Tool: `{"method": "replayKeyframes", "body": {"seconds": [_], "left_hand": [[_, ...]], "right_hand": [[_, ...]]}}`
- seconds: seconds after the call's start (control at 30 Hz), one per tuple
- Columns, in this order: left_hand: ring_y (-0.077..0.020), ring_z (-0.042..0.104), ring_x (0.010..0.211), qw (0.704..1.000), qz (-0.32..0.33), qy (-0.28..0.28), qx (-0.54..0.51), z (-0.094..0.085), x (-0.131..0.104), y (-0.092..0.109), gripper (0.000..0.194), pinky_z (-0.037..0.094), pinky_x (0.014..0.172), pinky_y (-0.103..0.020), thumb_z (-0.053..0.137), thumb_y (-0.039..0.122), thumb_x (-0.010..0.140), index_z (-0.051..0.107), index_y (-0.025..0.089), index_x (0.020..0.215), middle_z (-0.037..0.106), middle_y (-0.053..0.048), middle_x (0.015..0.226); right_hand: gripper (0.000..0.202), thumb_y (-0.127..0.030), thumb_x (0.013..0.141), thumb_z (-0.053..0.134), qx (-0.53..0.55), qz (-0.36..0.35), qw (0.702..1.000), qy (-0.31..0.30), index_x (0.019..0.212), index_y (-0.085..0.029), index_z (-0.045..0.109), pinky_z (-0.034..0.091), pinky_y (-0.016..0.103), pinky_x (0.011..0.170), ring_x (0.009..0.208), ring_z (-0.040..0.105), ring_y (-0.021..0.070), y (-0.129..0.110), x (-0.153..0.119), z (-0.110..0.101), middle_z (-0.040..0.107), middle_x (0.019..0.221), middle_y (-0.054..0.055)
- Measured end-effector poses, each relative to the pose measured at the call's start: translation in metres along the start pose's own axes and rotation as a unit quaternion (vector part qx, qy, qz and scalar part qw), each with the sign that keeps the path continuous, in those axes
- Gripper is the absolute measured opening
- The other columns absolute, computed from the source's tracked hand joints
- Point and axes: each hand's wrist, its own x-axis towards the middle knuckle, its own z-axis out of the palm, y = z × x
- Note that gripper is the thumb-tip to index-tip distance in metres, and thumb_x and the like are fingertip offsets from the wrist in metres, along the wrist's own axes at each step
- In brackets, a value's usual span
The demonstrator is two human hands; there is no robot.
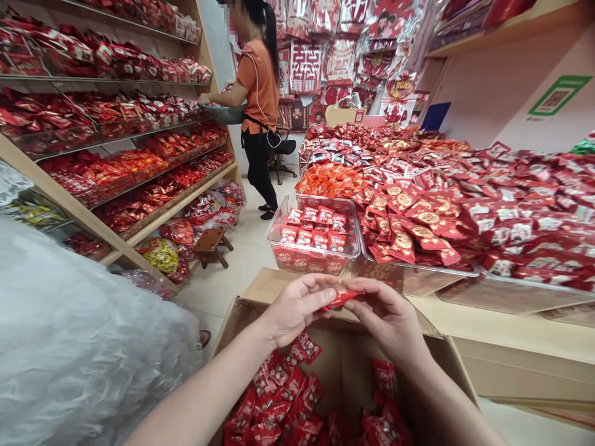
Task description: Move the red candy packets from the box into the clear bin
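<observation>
Between my two hands is a small red candy packet (343, 297), held above an open cardboard box (344, 365). My left hand (304, 306) is closed on its left side, thumb on top. My right hand (388, 310) pinches its right end between thumb and fingers. Loose red packets (283, 402) of a similar look lie in the box below, heaped mostly on the left. Just beyond my hands stands a clear plastic bin (312, 260), where similar packets (320, 226) sit in neat rows.
More bins of red packets (418, 217) fill the counter on the right. Tall shelves (116, 139) of packets line the left, with a wooden stool (211, 244) by them. A person in an orange top (260, 87) stands there holding a basin (224, 113). White ruffled fabric (93, 334) bulges at lower left.
</observation>
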Motion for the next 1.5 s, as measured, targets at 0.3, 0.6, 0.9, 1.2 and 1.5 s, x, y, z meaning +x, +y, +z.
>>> {"method": "replayKeyframes", "body": {"seconds": [0.3, 0.6, 0.9, 1.2, 1.5], "left_hand": [[-0.0213, 0.051, 0.101, 0.960, 0.197, 0.086, 0.179, 0.009, -0.001, -0.013, 0.046, 0.043, 0.085, -0.033, 0.066, 0.017, 0.065, 0.049, 0.020, 0.107, 0.053, -0.008, 0.112], [-0.0171, 0.058, 0.084, 0.987, 0.092, 0.048, 0.119, 0.006, 0.002, -0.009, 0.037, 0.047, 0.074, -0.029, 0.066, 0.021, 0.066, 0.056, 0.014, 0.100, 0.063, -0.008, 0.096], [-0.0101, 0.058, 0.066, 0.994, 0.018, 0.089, -0.058, 0.005, 0.003, -0.008, 0.033, 0.046, 0.065, -0.023, 0.072, 0.019, 0.060, 0.060, 0.012, 0.089, 0.065, -0.004, 0.078], [-0.0091, 0.056, 0.066, 0.986, 0.059, 0.151, -0.040, 0.007, -0.001, -0.002, 0.028, 0.044, 0.062, -0.021, 0.068, 0.024, 0.065, 0.049, 0.015, 0.083, 0.060, -0.001, 0.075], [-0.0103, 0.056, 0.065, 0.979, 0.111, 0.150, -0.080, -0.014, -0.001, 0.013, 0.021, 0.042, 0.058, -0.020, 0.055, 0.036, 0.075, 0.050, 0.016, 0.076, 0.058, -0.001, 0.071]], "right_hand": [[0.023, -0.038, 0.075, 0.055, 0.224, 0.175, 0.959, 0.006, 0.088, -0.018, 0.055, 0.049, 0.028, 0.062, 0.068, 0.057, 0.0131, 0.000, -0.001, 0.010, 0.060, 0.077, 0.003], [0.016, -0.032, 0.070, 0.062, 0.067, 0.128, 0.989, 0.020, 0.070, -0.017, 0.058, 0.046, 0.022, 0.059, 0.059, 0.055, 0.0100, -0.003, -0.002, 0.006, 0.060, 0.063, -0.001], [0.022, -0.030, 0.069, 0.063, 0.071, 0.133, 0.988, 0.033, 0.081, -0.018, 0.049, 0.050, 0.028, 0.061, 0.062, 0.056, 0.0122, 0.000, -0.002, 0.014, 0.058, 0.070, 0.001], [0.036, -0.011, 0.078, 0.047, -0.482, -0.299, 0.817, -0.101, 0.114, -0.011, 0.043, 0.043, 0.041, 0.080, 0.099, 0.047, 0.0248, -0.008, -0.004, 0.023, 0.051, 0.109, 0.018], [0.021, -0.014, 0.084, 0.034, -0.630, -0.339, 0.692, -0.094, 0.076, -0.013, 0.053, 0.041, 0.033, 0.071, 0.083, 0.050, 0.0211, -0.035, 0.086, 0.016, 0.058, 0.091, 0.014]]}}
